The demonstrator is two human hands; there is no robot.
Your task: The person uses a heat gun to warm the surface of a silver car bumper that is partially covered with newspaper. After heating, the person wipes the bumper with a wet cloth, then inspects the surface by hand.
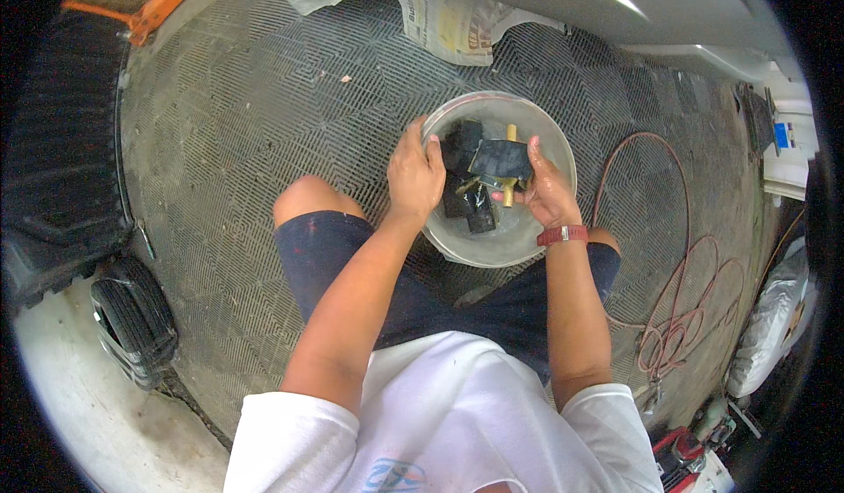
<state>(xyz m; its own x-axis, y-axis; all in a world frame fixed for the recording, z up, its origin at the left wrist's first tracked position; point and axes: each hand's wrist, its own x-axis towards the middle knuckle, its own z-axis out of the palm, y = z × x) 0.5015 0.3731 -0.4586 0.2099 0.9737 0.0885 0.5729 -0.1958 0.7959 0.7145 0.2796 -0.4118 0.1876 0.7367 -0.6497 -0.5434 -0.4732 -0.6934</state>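
Observation:
A round grey metal basin [499, 251] stands between my knees. My left hand [417, 172] grips its left rim, thumb along the edge. Inside the basin, my right hand [547, 192] holds a flat black piece [503, 159] by its right edge, thumb on top and fingers underneath. A yellowish rod [509, 196] shows above and below this piece; whether the two are joined I cannot tell. Several black blocks [479, 210] lie in the basin to the left of it, looking wet. What the piece is made of cannot be told.
Grooved dark matting covers the floor [264, 97]. A reddish hose [673, 335] lies coiled at the right. Newspaper sheets [448, 22] are spread at the far side beside a grey vehicle panel [686, 9]. An orange metal tool [163, 9] lies far left, and a black ribbed object [136, 317] at left.

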